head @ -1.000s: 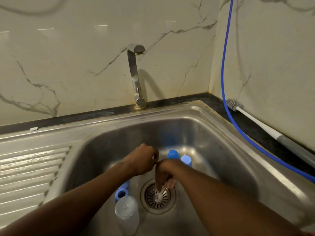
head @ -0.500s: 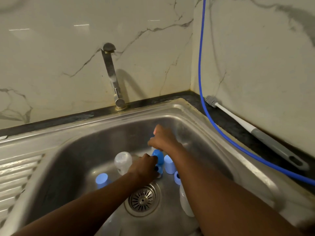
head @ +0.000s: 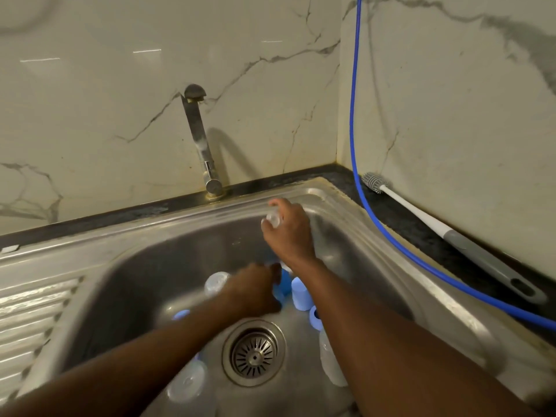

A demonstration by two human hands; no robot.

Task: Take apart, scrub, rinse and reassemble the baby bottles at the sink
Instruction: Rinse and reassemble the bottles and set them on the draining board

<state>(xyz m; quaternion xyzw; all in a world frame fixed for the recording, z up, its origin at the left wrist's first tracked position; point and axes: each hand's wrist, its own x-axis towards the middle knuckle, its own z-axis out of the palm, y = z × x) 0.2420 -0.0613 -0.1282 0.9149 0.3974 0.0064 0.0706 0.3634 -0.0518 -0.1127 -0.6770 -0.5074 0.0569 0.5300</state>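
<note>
Near sink back rim, right hand pinching small clear part; blurred left hand (grip unclear) nearer dark blue piece below.

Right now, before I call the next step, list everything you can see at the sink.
sink: one, steel, ribbed drainboard on its left
drain strainer: one, steel, basin floor
tap: one, steel, behind the basin
hose: one, blue, down the right wall, along the counter
bottle brush: one, white with grey handle, right counter
clear bottle parts: three, in the basin
pale blue parts: two, in the basin
blue ring: one, right of the drain
dark blue part: one, by the left hand
small clear part: one, in the right hand
left hand: low in the basin, grip blurred
right hand: raised, pinching the small clear part
</note>
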